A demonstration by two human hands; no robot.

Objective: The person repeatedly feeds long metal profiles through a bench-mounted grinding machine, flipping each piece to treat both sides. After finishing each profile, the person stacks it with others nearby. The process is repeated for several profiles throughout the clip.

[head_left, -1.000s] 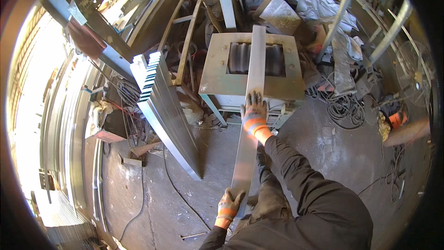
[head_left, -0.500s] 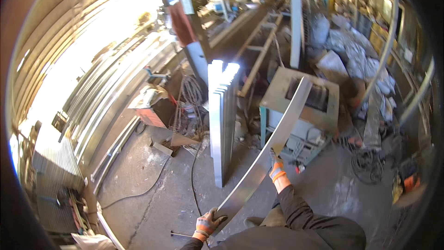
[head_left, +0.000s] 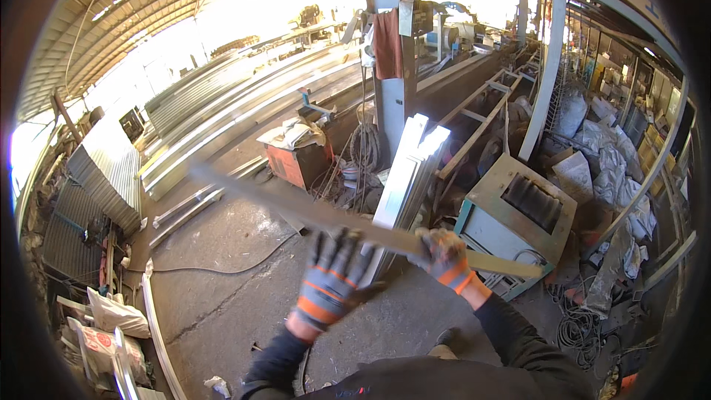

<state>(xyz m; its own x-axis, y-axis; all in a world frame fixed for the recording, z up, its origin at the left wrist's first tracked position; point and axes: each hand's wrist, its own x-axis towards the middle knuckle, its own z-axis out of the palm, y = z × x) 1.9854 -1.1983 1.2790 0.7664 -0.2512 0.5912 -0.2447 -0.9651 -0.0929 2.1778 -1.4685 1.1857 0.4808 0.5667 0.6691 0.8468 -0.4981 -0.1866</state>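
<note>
A long flat metal bar (head_left: 296, 207) crosses in front of me, its far left end blurred by motion. My right hand (head_left: 446, 258), in a grey and orange glove, is closed around it toward its right end. Just below the bar, my left hand (head_left: 332, 281) has its gloved fingers spread and does not grip it; I cannot tell whether the fingertips touch. Behind the bar stands a bundle of shiny metal profiles (head_left: 404, 170), tilted in this view, its lower part partly hidden by the bar and my left hand.
A grey-green machine cabinet (head_left: 485, 230) stands to the right. Cables (head_left: 581, 330) lie coiled on the floor beyond it. An orange box (head_left: 292, 167) sits near a steel column (head_left: 389, 107). Long metal lengths (head_left: 244, 133) and corrugated sheets (head_left: 107, 167) lie to the left.
The bar has swung from pointing up and right to lying across the view, its other end now at the left. My left hand has let go of its end and opened. The head view has shifted.
</note>
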